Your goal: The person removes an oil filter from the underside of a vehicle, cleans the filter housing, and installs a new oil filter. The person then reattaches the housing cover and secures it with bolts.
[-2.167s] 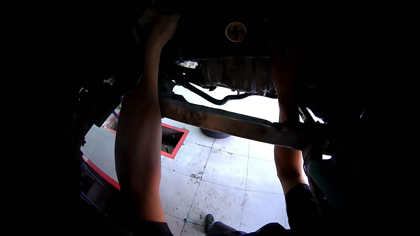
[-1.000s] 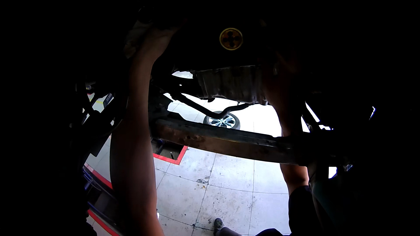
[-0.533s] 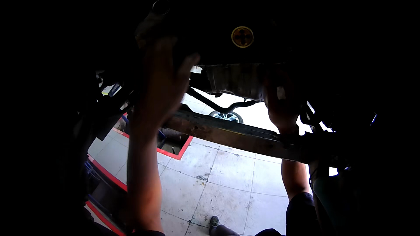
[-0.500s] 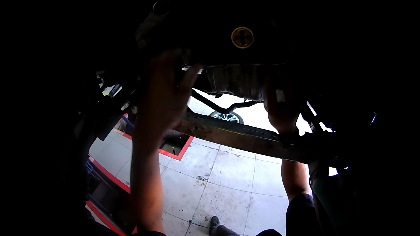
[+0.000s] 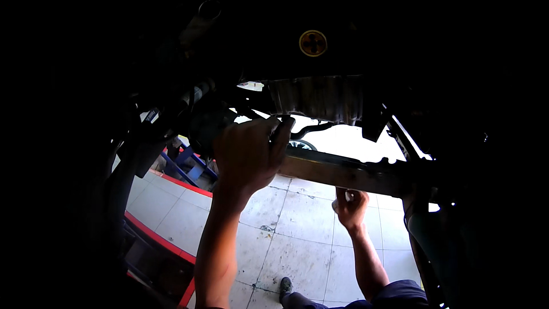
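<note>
Overhead is the dark underside of a vehicle. A metal crossbeam (image 5: pixel 337 173) runs across it, sloping down to the right. My left hand (image 5: pixel 247 151) is raised in front of the beam's left part, its fingers curled near a black bent hose (image 5: pixel 311 129); whatever they hold is hidden. Just under the beam is my right hand (image 5: pixel 352 210), fingers bent into a closed grip with a small pale spot between them that I cannot identify. Above the hose sits a ribbed metal part (image 5: pixel 317 97).
A round yellow-rimmed emblem or cap (image 5: pixel 313 43) shows in the dark above. Below lie white floor tiles (image 5: pixel 303 217) and a red-edged pit (image 5: pixel 160 240) at left. Blue metal framework (image 5: pixel 191 166) and part of a wheel (image 5: pixel 302 145) are visible beyond the beam.
My left hand has moved down and right toward the beam. My right hand has dropped from above the beam to below it. The view has shifted slightly.
</note>
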Available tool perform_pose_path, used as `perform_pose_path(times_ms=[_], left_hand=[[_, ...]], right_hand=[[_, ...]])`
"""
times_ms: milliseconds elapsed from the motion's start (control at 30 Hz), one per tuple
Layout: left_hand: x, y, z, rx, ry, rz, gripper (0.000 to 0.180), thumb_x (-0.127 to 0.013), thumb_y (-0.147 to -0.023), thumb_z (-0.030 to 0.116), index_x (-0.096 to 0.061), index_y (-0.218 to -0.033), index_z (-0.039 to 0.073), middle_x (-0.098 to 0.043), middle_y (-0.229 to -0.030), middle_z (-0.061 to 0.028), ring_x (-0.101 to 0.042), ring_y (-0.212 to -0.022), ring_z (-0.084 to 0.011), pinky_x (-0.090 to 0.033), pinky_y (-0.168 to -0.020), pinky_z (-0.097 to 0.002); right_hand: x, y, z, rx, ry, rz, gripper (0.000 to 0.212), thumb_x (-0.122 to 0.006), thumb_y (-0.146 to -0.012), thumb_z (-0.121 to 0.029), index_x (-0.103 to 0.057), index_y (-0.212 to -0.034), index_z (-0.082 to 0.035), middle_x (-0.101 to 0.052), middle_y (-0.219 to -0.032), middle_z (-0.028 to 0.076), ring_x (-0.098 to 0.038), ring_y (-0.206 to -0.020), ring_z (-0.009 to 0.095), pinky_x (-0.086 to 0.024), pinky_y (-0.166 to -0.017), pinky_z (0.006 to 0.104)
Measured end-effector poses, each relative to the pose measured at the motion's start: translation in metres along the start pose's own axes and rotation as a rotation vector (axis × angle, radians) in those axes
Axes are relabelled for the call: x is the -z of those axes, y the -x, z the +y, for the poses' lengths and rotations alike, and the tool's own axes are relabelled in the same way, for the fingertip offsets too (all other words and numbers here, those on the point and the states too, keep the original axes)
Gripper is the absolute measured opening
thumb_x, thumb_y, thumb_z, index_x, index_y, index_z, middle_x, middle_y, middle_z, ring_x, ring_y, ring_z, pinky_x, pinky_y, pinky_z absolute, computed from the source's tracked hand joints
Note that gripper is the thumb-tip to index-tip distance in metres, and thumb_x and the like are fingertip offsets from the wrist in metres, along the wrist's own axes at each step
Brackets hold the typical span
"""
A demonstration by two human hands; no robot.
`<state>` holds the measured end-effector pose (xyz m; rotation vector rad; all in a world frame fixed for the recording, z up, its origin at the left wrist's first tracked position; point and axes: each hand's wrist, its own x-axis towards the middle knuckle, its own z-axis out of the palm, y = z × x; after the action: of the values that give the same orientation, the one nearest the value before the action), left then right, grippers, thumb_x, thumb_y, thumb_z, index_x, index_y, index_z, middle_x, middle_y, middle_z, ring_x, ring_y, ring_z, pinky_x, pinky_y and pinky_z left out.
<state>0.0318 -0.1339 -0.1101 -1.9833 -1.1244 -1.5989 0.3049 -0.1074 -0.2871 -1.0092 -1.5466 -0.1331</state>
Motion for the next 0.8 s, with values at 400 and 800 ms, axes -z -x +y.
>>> perform_pose_path(times_ms=[400, 800], left_hand=[[0.014, 0.001, 0.0, 0.051, -0.133, -0.099, 0.046, -0.051, -0.1, 0.047, -0.073, -0.082, 0.01, -0.063, -0.057, -0.0084, -0.064, -0.052, -0.0243, -0.047, -0.051, -0.037], [0.017, 0.005, -0.009, 0.005, -0.2, -0.1, 0.059, -0.042, -0.103, 0.052, -0.068, -0.07, 0.011, -0.063, -0.059, -0.0112, -0.064, -0.054, -0.0294, -0.044, -0.05, -0.0418]], right_hand=[[0.026, 0.108, -0.033, -0.228, 0.039, -0.064, 0.019, -0.067, -0.085, -0.001, -0.07, -0.103, -0.003, -0.061, -0.08, 0.012, -0.062, -0.066, 0.023, -0.048, -0.062, 0.0335], [0.094, 0.168, -0.073, -0.365, 0.141, 0.029, 0.018, -0.067, -0.083, 0.0, -0.071, -0.101, -0.004, -0.063, -0.08, 0.008, -0.062, -0.067, 0.018, -0.047, -0.058, 0.0315]])
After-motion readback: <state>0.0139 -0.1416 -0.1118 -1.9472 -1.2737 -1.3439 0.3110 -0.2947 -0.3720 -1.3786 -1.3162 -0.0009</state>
